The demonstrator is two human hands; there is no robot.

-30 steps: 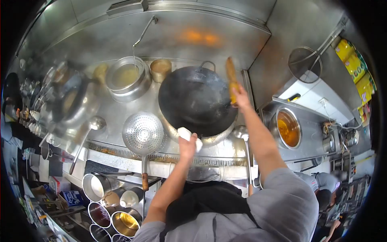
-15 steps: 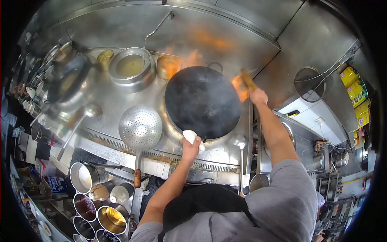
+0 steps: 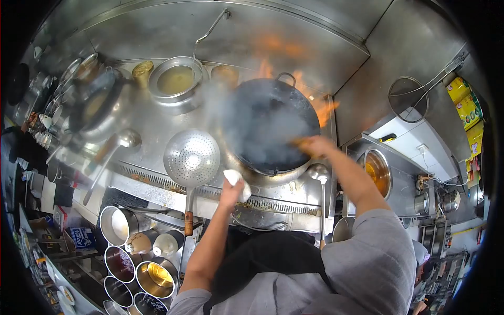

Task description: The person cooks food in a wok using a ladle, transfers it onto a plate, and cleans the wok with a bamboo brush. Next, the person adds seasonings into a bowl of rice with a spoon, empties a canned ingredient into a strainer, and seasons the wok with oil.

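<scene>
A black wok (image 3: 257, 113) sits over the burner, with steam rising from it and flames showing behind and to its right. My right hand (image 3: 321, 147) is closed on a yellowish-brown bamboo brush (image 3: 301, 143); motion blurs the brush, whose tip is inside the wok's right side. A folded white cloth (image 3: 239, 185) is gripped in my left hand (image 3: 231, 193), just left of the wok's near edge and apart from it. Beside that hand lies a perforated strainer (image 3: 192, 158) with a wooden handle. A ladle (image 3: 318, 173) rests to the wok's right.
A metal pot of liquid (image 3: 176, 80) stands back left, near a second wok (image 3: 100, 107) and another ladle (image 3: 128, 138). Several seasoning containers (image 3: 156, 278) are at lower left. To the right are a pan of orange liquid (image 3: 377, 170) and a hanging mesh strainer (image 3: 408, 100).
My right hand has brought the brush from beyond the wok's right edge into it. My left hand with the cloth has moved left, away from the wok's near edge. Steam is thicker.
</scene>
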